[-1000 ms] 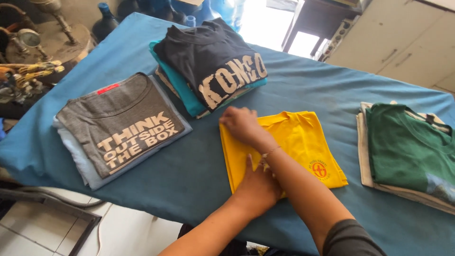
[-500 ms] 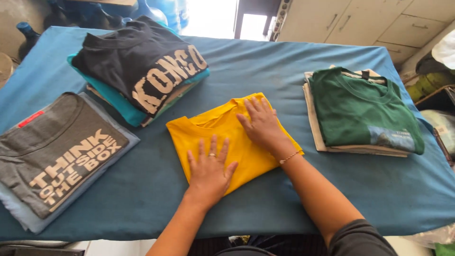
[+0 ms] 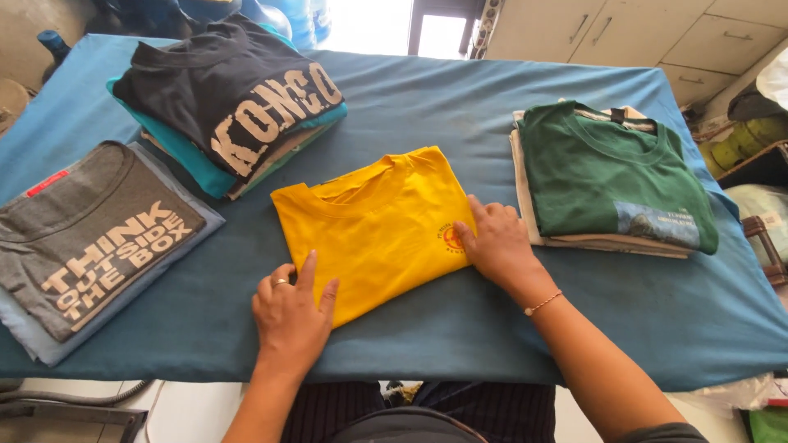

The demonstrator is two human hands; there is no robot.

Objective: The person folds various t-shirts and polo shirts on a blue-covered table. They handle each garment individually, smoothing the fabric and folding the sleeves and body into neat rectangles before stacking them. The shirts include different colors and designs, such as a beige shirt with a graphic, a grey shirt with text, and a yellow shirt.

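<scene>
On blue table [image 3: 509, 107], both hands press folded yellow shirt [image 3: 373, 226].

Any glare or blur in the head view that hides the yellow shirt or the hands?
Head view: the doorway at top is blown out; the yellow shirt, left hand and right hand are evenly lit and sharp; slight wide-angle bending at the edges.

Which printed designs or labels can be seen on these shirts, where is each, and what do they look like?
Yellow shirt: small round orange emblem by the right hand.
Dark shirt, far left pile: big cream block letters.
Grey shirt, near left: cream lettering, small red tag at its collar.
Green shirt, right pile: rectangular blue picture patch.
</scene>
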